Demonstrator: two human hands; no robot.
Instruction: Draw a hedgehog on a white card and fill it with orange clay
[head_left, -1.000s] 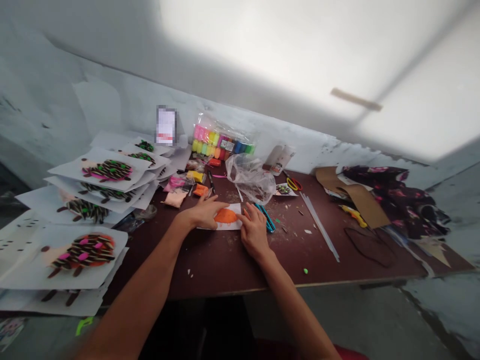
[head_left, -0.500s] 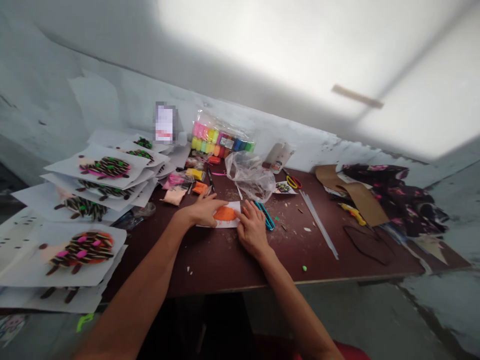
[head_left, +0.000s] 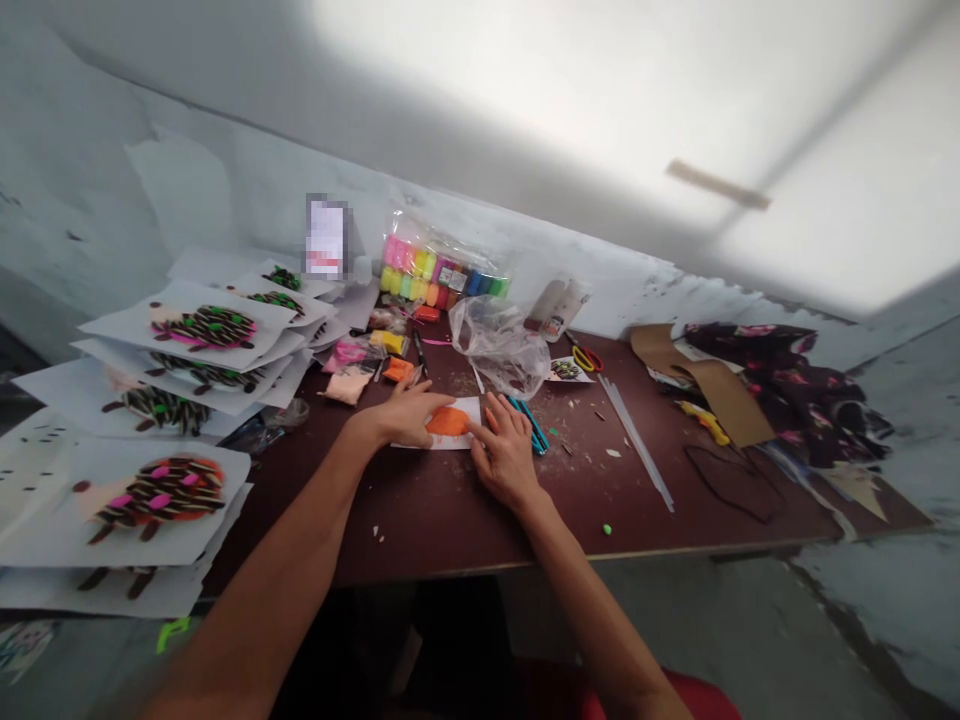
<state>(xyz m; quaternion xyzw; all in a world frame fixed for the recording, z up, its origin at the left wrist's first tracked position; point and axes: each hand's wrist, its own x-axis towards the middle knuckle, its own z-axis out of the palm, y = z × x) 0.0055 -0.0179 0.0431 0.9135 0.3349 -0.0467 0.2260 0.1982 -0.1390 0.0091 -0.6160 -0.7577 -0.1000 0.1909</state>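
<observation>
A small white paper [head_left: 471, 409] lies on the dark red table, bearing a flat orange clay shape [head_left: 448, 421]. My left hand [head_left: 409, 415] rests over the paper's left side, fingers apart, thumb at the edge of the clay. On the other side, my right hand [head_left: 504, 445] has its fingers spread, the index fingertip touching the clay's right end. Neither hand grips anything that I can make out. Teal scissors or pens [head_left: 537, 436] lie just beyond the right fingers. An orange clay packet [head_left: 398, 369] sits behind my left hand.
Stacked sheets with clay hedgehogs [head_left: 169, 495] fill the left. Behind are colored clay tubs [head_left: 435, 280], a clear plastic bag [head_left: 502, 350], a white bottle [head_left: 564, 308] and red-yellow scissors [head_left: 585, 358]. Transparent sticks [head_left: 636, 440], brown cardboard [head_left: 724, 400] and dark floral cloth [head_left: 799, 390] are rightward.
The view has shifted slightly. My hands stay around the orange clay, with only small finger movements.
</observation>
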